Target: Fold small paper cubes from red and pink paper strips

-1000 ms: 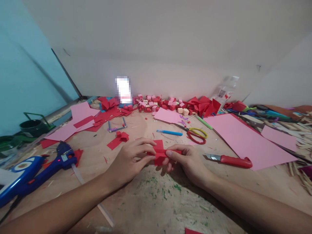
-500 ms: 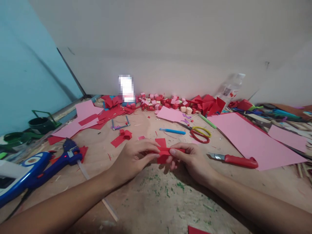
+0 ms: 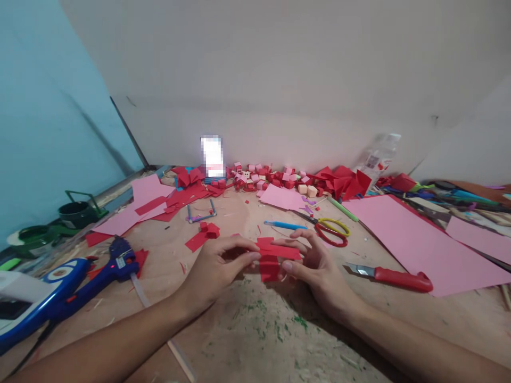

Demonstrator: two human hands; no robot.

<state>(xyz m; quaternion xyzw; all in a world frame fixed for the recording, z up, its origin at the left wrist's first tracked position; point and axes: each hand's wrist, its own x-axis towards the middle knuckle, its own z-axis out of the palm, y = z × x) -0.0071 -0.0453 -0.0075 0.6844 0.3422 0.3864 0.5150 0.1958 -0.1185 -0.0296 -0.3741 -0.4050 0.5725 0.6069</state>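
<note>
Surface: pale brown work table [image 3: 227, 340], wood-like, flecked with green below the hands and littered with scraps. Room: smooth grey-white wall [image 3: 279, 80] beyond the hands; blue wall [image 3: 43, 80] far to their left.

Hands: left hand [image 3: 215, 266] narrow, thumb and fingertips pinching the left end of a red paper piece [image 3: 269, 270]. Right hand [image 3: 319, 270] loosely curved at the piece's right end, thumb and forefinger parted, other fingers partly behind the paper; cannot tell whether it grips. The piece is between the hands, over the table: matt, flat-faced, cross-shaped, one strip running sideways and a square tab hanging below.

Materials near the hands: beyond the right hand, a slim blue plastic tool [image 3: 284, 225] and scissors [image 3: 333, 229] with one yellow and one red loop. Right of that hand, a knife [image 3: 403, 279] with a glossy red handle and metal blade; past it, a large pink sheet [image 3: 423, 244]. Beyond the left hand, a folded red scrap [image 3: 203, 236]; farther left, a blue glue gun [image 3: 107, 271]. Well beyond both hands, small red and pink paper cubes [image 3: 271, 175] heaped along the wall; a clear bottle [image 3: 377, 159] leans at their right.
</note>
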